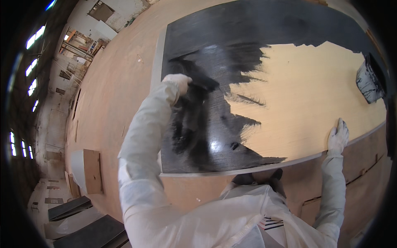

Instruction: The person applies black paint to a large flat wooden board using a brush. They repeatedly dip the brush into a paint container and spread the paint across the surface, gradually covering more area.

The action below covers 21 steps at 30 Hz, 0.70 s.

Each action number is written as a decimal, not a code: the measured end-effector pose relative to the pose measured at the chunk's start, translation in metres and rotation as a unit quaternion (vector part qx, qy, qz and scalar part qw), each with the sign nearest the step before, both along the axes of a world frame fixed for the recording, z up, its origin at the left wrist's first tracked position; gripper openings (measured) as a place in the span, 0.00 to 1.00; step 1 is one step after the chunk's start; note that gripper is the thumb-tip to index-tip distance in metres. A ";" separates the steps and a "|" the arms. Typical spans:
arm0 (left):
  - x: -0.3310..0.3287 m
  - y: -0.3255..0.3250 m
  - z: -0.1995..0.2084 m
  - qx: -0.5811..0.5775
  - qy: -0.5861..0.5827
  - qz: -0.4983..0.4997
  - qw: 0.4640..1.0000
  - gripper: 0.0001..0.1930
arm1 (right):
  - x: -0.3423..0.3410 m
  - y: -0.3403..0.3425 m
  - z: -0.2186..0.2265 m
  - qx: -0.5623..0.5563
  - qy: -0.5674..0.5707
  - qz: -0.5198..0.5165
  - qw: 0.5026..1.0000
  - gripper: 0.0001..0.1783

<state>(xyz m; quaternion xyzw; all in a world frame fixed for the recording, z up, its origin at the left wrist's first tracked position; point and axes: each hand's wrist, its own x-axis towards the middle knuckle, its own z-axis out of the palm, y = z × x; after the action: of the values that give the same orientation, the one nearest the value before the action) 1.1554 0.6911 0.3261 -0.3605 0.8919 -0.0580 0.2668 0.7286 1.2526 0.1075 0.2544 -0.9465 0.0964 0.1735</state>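
A large pale wood-toned panel (302, 91) lies in front of me, its left and far parts coated in wet black paint (223, 132). The paint ends in ragged, bristly streaks toward the middle. At the left side, my gloved left hand (178, 84) is closed around a dark paintbrush (202, 79) resting on the black coat; its outline partly melts into the paint. My right hand (338, 137), also gloved, lies with fingers stretched out on the bare near edge, holding nothing. A paint-smeared white bucket (369, 80) stands on the panel's right side, dark toward its rim.
A reddish-brown floor (120, 82) surrounds the panel. To the left sits a pale box-like block (85, 171). Dark boards (93, 233) lie at the lower left. Shelving with clutter (78, 45) stands by the far left wall. My shoes (256, 177) show just below the panel's near edge.
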 end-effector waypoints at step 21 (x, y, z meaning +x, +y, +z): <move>0.051 0.144 0.010 0.034 -0.056 -0.060 0.996 0.20 | -0.007 0.000 -0.001 0.047 0.017 -0.023 0.998 0.29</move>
<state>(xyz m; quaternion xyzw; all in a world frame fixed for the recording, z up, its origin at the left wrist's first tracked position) 1.2065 0.8346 0.3362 -0.2932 0.8969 -0.0638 0.3248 0.7217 1.2525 0.1067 0.2419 -0.9525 0.0436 0.1801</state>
